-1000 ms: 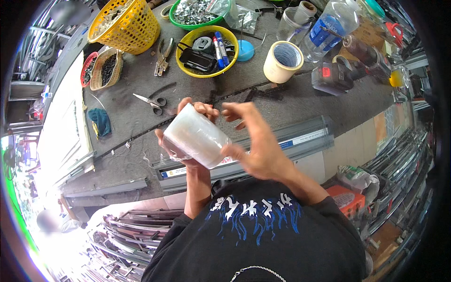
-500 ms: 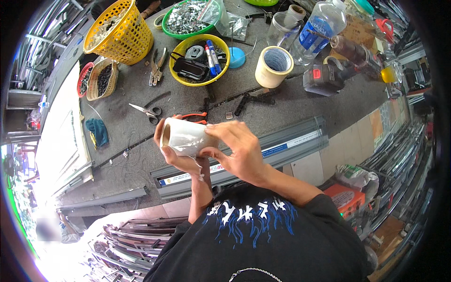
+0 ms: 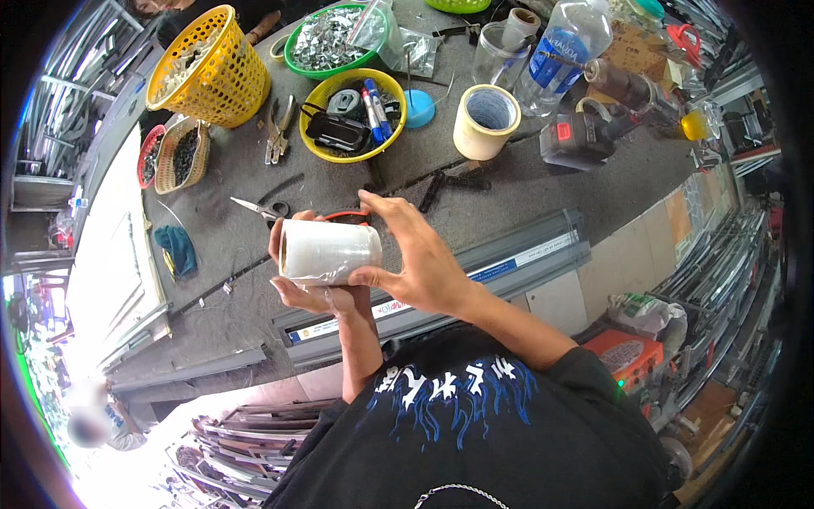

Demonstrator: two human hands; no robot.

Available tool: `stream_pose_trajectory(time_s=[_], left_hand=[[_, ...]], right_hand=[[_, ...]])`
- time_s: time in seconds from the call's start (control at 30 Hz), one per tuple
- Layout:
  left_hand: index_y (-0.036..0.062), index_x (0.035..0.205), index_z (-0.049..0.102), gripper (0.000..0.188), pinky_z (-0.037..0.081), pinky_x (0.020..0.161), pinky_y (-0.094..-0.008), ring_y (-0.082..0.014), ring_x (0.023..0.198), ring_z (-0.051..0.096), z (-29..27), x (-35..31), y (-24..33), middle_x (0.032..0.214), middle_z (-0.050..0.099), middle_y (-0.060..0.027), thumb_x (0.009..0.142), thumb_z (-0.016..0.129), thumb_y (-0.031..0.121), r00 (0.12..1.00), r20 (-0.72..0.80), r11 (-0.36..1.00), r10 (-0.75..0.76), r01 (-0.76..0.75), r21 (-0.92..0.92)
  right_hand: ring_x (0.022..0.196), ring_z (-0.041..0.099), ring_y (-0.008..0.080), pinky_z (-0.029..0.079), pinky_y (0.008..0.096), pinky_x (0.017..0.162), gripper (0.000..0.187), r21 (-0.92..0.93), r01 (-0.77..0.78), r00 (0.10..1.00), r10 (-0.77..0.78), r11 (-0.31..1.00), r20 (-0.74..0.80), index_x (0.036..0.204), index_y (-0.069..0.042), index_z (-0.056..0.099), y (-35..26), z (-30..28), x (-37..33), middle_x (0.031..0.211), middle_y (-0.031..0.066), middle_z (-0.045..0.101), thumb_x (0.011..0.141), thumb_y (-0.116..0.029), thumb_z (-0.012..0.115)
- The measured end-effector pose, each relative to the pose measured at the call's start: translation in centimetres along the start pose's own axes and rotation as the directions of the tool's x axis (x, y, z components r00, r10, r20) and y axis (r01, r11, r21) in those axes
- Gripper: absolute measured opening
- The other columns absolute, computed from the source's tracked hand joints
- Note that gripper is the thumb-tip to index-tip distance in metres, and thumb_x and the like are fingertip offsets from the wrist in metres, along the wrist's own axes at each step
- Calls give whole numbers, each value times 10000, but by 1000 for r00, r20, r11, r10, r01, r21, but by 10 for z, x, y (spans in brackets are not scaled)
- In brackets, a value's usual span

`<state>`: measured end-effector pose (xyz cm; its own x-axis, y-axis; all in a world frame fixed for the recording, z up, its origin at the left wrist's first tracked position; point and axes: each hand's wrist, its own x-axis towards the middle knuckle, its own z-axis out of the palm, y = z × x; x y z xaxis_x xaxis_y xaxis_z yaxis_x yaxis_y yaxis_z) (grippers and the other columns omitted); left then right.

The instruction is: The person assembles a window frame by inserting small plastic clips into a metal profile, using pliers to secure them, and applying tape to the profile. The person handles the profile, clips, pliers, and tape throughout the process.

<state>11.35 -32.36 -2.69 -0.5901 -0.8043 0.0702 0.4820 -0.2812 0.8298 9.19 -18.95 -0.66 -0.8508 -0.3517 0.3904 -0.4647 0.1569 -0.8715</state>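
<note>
A wide white roll of film or tape [image 3: 329,252] lies sideways above the bench, with a wrinkled loose edge along its underside. My left hand [image 3: 315,297] is closed round its left part from below and behind, thumb on the near side. At the right end is my right hand [image 3: 424,259], its fingers spread and raised off the roll while the thumb rests against or very near the lower right edge. Red-handled pliers [image 3: 348,215] lie partly hidden behind the roll. Scissors [image 3: 264,209] with dark handles are on the bench just beyond my left hand.
Across the bench stand a yellow basket [image 3: 216,72], a yellow bowl [image 3: 354,151] with markers, a green bowl [image 3: 331,68] of metal pieces, a cream tape roll [image 3: 485,123], a bottle [image 3: 568,51] and a cordless drill [image 3: 585,136]. Grey metal profiles [image 3: 543,246] lie nearest me. Another person's hand [image 3: 259,30] shows far off.
The right fingers have lifted off the roll and spread upward. The roll has turned, showing a smoother face, and shifted slightly left with my left hand. Another person has come into view at the top left.
</note>
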Motion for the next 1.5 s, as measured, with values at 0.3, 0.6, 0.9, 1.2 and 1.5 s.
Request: stream_pose_trajectory(time_s=[0.3,0.6,0.9,1.2,1.5], left_hand=[[32,1426,476,851,606,902,-449,-328,1101,668,11,-7,-3,1214,645,-234,987,356,751,966,-106,952,235,-207,227],[31,1435,455,846,585,941,-470,-341,1120,667,0,-7,0,1202,650,-239,979,398,741,992,127,999,-1,6,-41],[66,1427,477,767,562,1003,-461,-343,1147,657,-2,-12,-6,1253,651,-241,999,468,701,994,-35,991,101,-98,88],[42,1439,458,966,561,988,-461,-321,1132,655,-21,-6,-4,1214,648,-252,877,569,820,970,193,989,145,-139,-44],[40,1432,485,867,593,934,-469,-330,1105,672,-12,-7,3,1232,645,-256,950,499,761,983,167,996,77,-83,34]], right_hand=[[1089,704,392,560,452,933,608,-138,21,1000,-20,990,6,1284,26,653,6,11,-18,1153,216,713,894,-405,833],[1256,608,448,478,490,1096,803,-10,175,966,-170,985,195,1549,17,481,-5,-5,13,1418,242,614,920,-367,802],[1257,666,319,510,436,1063,563,-139,235,971,-237,962,-1,1404,-37,673,-7,16,-8,1388,131,700,870,-140,819],[1076,685,232,512,384,975,344,264,-190,965,131,946,228,1172,-28,713,-18,-24,11,1129,89,716,904,-197,848],[975,625,287,501,398,888,268,-60,169,936,-141,984,324,1041,-13,614,-13,-30,22,1002,125,618,910,-134,814]])
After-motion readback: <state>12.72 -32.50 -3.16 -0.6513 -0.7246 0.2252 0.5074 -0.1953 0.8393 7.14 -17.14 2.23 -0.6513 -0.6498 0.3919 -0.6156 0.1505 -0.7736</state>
